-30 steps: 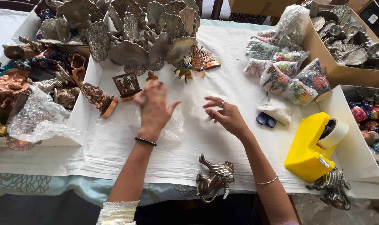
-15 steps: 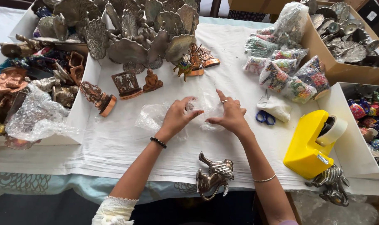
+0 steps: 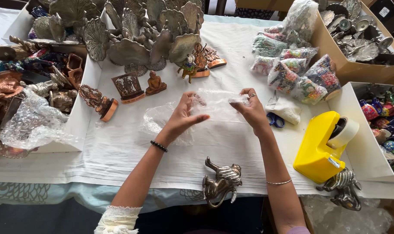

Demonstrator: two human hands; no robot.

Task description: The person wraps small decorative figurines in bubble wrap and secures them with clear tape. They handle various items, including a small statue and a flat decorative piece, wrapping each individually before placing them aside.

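White cloth is covering the whole table, and it's pretty crowded around the edges. Both hands are working in the middle of it on a sheet of clear bubble wrap. The left hand is lying on the wrap's left part with its fingers held together and pressing on the plastic, thumb tucked under the edge. The right hand is pinching the wrap's right edge between thumb and fingertips, lifting it a little off the cloth. So the wrap is sitting stretched between the two hands, partly flat, partly raised.

Just below the hands, near the table's front edge, a silvery metal elephant figurine is lying on its side. To the right, a yellow tape dispenser is standing, with another silvery figurine right beside it. Blue-handled scissors are lying just beside the right hand, half under a folded white cloth piece. Small coppery figurines are standing behind the wrap, and metal peacock pieces are piling up at the back. Bagged colourful items are sitting at back right. A crumpled lump of bubble wrap is resting in the white tray at left.
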